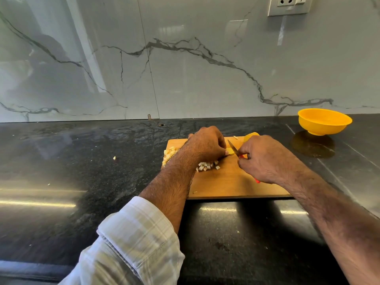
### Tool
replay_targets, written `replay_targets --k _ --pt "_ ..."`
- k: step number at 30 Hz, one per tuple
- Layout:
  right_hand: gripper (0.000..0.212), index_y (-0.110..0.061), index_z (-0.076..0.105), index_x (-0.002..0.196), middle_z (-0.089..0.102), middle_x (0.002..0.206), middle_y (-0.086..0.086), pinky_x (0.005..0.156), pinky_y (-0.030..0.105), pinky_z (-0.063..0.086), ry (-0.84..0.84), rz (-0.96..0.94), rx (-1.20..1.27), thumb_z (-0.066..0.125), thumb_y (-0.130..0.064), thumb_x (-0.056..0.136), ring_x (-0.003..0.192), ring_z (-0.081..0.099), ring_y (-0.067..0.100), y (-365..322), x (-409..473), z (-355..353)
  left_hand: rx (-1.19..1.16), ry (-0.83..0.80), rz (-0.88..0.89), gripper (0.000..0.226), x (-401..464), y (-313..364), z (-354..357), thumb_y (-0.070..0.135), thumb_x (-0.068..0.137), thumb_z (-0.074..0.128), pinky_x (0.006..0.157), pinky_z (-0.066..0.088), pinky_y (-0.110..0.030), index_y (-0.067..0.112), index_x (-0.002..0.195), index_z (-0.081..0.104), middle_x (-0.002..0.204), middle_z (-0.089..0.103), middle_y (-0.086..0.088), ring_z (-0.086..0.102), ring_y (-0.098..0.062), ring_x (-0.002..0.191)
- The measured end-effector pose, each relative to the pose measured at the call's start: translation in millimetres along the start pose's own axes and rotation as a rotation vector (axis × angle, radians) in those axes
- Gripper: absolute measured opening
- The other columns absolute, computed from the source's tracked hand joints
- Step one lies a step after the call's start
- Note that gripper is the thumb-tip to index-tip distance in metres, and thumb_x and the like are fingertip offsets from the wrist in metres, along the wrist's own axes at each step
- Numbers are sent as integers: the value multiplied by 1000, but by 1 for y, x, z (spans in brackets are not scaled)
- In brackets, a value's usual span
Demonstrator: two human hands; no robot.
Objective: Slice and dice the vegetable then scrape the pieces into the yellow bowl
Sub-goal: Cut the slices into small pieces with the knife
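A: Count pls?
B: One wooden cutting board [230, 182], one yellow bowl [323, 121], one knife [234, 148], two hands. Diced pieces [206, 166] in a heap, too many & too small to count. One stray bit [114, 158] on the black counter [82, 171], well left of board.
A: Grips?
B: Left hand [205, 144] curled, pinching the vegetable piece [230, 151] on the board. Right hand [265, 159] clenched round the knife handle, blade against that piece.
A: Hidden?
B: Most of the piece sits under left fingers; handle mostly covered, only red bits show. Left forearm covers part of the heap. Another yellow chunk [250, 135] half behind right hand.
A: Room?
B: Bowl well apart, far right by the wall. Board's near edge near counter front; open counter to the left.
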State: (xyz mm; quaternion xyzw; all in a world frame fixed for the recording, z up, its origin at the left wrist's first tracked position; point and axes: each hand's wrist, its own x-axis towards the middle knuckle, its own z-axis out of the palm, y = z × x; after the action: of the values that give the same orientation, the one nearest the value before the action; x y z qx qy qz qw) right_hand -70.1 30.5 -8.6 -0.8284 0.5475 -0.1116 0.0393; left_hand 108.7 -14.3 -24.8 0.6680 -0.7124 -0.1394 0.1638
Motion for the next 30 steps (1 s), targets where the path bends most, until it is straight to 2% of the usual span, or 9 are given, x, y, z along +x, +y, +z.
replay_targets --k 3,7,11,16,20,23,25,30 --pt "22 -19 76 110 65 79 -4 63 26 54 -47 6 -24 66 -31 94 75 64 13 -5 0 2 -4 0 -1 12 1 0 1 37 92 79 110 47 -57 27 99 79 98 74 11 65 -10 104" --pt "16 -16 72 101 62 76 -2 63 28 53 -61 19 -59 65 -28 92 75 63 15 -9 -2 4 -21 -3 -3 11 1 0 2 36 92 79 109 48 -56 27 98 79 98 74 11 65 -11 104" --pt "29 -18 69 120 66 90 -2 76 31 60 -103 21 -55 65 -27 92 82 63 15 -11 3 6 -39 2 12 10 0 -1 1 33 92 80 109 48 -56 26 99 80 100 74 11 65 -11 105" --pt "25 -17 67 117 60 85 -3 69 28 54 -59 43 -67 65 -28 94 77 59 14 -14 9 13 -31 0 25 9 -2 -1 0 31 92 80 109 48 -55 25 99 80 101 75 11 65 -10 105" --pt "30 -19 70 122 71 105 0 78 29 58 -3 41 -8 64 -35 97 91 65 18 -6 9 20 14 7 27 14 -3 -3 -4 35 89 82 114 37 -60 28 100 79 106 74 13 63 -11 111" --pt "23 -20 77 107 71 88 -3 64 29 58 114 5 28 63 -34 96 75 66 13 0 4 15 35 45 11 12 -3 -3 -9 36 89 82 117 31 -61 30 99 77 107 74 12 61 -13 113" --pt "23 -20 79 107 73 84 -2 63 31 61 153 -17 58 65 -33 95 70 67 12 1 1 9 40 45 10 10 -3 -2 -10 35 90 81 117 30 -61 30 98 78 107 73 11 61 -13 113" --pt "22 -17 78 102 70 78 -2 63 34 62 42 -11 28 66 -32 92 67 67 14 -3 -1 8 34 22 -2 10 -2 -2 -7 36 89 82 116 32 -61 29 96 79 102 74 13 62 -12 111"
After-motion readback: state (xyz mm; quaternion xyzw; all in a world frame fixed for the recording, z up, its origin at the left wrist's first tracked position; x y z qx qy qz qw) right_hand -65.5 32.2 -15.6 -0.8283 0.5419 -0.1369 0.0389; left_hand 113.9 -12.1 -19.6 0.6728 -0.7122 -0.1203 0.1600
